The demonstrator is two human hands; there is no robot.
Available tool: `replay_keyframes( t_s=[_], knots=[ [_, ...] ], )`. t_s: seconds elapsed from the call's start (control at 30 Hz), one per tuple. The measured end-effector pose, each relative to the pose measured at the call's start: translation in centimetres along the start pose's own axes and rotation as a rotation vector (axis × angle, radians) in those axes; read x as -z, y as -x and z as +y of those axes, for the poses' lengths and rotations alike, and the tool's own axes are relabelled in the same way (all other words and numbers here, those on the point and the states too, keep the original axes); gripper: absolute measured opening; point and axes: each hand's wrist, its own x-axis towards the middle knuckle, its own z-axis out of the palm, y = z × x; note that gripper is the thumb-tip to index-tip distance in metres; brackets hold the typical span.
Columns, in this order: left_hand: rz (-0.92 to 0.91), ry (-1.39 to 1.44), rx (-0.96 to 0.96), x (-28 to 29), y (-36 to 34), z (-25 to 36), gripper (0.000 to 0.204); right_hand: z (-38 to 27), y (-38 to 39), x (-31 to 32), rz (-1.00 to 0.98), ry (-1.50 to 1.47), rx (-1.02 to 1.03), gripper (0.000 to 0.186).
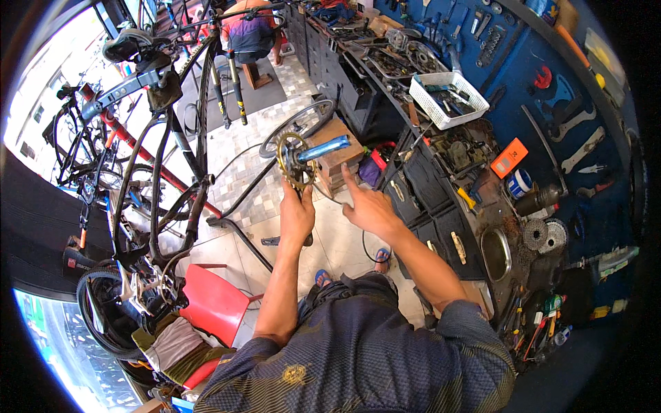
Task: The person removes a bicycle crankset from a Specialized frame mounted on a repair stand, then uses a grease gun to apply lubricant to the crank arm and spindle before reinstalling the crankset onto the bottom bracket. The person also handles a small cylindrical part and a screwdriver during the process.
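My left hand (297, 212) is closed on the lower edge of a bicycle crankset, holding it upright in front of me. The crankset has a gold toothed chainring (284, 153) and a shiny blue crank arm (325, 147) that points to the right. To the right of it, my right hand (375, 212) holds nothing. Its index finger stretches up toward the crank arm without touching it, and the thumb stands apart. The other fingers of that hand are partly hidden. Behind the crankset is a wooden block (337, 155).
A dark bicycle frame (200, 117) hangs on a stand with a red tube (151, 162) at left. A red chair (215, 303) is below it. The cluttered workbench at right bears a white basket (441, 124) and a metal tray (496, 251). Someone (249, 31) sits at the back.
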Motion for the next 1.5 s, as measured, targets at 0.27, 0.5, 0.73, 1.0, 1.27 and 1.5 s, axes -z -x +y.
replay_keyframes(
  t_s=[0.27, 0.5, 0.73, 1.0, 1.27, 1.5],
  knots=[
    [-0.599, 0.662, 0.524, 3.9, -0.6, -0.5, 0.03, 1.2, 0.6, 5.1, 0.343, 0.023, 0.396, 0.07],
    [-0.925, 0.613, 0.674, 5.7, 0.8, 2.6, 0.034, 4.1, -4.9, 9.2, 0.311, 0.632, 0.774, 0.08],
    [-0.911, 0.526, 0.736, 6.7, 2.0, 4.6, 0.033, 4.2, -6.4, 10.8, 0.231, 0.714, 1.126, 0.076],
    [-0.949, 0.549, 0.721, 6.8, 2.5, 4.5, 0.032, 3.1, -5.4, 9.0, 0.118, 0.709, 1.099, 0.072],
    [-1.085, 0.514, 0.698, 7.3, 1.5, 4.1, 0.033, 5.1, -4.8, 10.3, 0.26, 0.697, 0.997, 0.075],
    [-1.209, 0.527, 0.693, 5.6, 1.0, 4.1, 0.029, 9.1, -5.7, 10.9, 0.417, 0.659, 1.006, 0.077]
  ],
)
